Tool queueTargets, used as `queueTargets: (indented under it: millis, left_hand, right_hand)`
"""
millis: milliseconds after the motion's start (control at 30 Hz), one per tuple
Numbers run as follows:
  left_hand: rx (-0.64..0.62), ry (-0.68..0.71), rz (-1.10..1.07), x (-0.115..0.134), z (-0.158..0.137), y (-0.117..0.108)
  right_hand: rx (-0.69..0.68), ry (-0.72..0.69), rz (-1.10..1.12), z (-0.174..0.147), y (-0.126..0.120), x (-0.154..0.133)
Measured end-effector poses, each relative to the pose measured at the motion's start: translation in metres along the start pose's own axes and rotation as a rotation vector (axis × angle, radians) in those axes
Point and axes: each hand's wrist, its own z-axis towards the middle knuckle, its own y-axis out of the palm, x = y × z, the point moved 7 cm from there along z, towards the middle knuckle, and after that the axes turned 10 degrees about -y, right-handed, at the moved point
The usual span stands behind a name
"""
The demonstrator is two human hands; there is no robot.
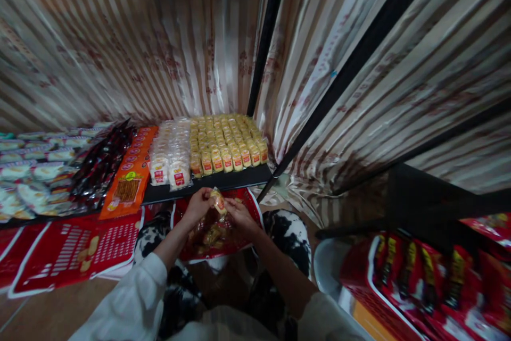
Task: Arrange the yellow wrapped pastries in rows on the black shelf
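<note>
Between my two hands is a small wrapped snack (218, 201) in a clear and yellow wrapper, held above a red bag. My left hand (199, 204) pinches its left side, and the fingers of my right hand (238, 212) close on its right side. Beneath them, the red bag (255, 207) lies open between my knees with more wrapped snacks (213, 235) inside. Just beyond my hands, rows of yellow wrapped snacks (227, 144) with red labels stand packed on a black shelf (239, 177).
Left of the yellow rows are white wrapped rice crackers (170, 155), an orange packet (130, 173), dark shiny packets (101, 165) and white packets (34, 171). A black frame pole (319, 117) slants at right before a striped curtain (191, 32). Red bags (429, 272) sit lower right.
</note>
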Motion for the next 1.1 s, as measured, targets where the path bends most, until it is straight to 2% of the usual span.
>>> queueTargets:
  millis: [100,167,300,367,500,633,767,933,1100]
  left_hand:
    - [0.030,0.094,0.115,0.014,0.011,-0.001]
    - [0.066,0.133,0.191,0.026,0.016,-0.003]
    - [0.148,0.218,0.347,0.051,0.021,-0.006]
    - [0.183,0.256,0.439,0.061,0.024,-0.007]
    - [0.225,0.312,0.531,0.074,0.032,-0.007]
    - [0.250,0.372,0.555,0.083,0.041,-0.002]
    - [0.291,0.421,0.579,0.088,0.045,0.004]
    - [0.356,0.410,0.638,0.089,0.044,0.008]
    - [0.379,0.419,0.592,0.087,0.042,0.008]
  right_hand:
    - [0.055,-0.016,0.035,0.006,-0.002,-0.011]
    - [0.116,-0.043,-0.026,0.009,-0.007,-0.021]
    - [0.287,-0.183,-0.343,0.010,-0.022,-0.051]
    - [0.324,-0.265,-0.482,0.010,-0.023,-0.066]
    - [0.299,-0.425,-0.539,0.015,-0.015,-0.086]
    - [0.277,-0.525,-0.527,0.024,-0.007,-0.094]
    - [0.249,-0.556,-0.540,0.034,-0.002,-0.094]
    - [0.232,-0.598,-0.617,0.041,0.001,-0.092]
    - [0.212,-0.624,-0.655,0.047,0.003,-0.087]
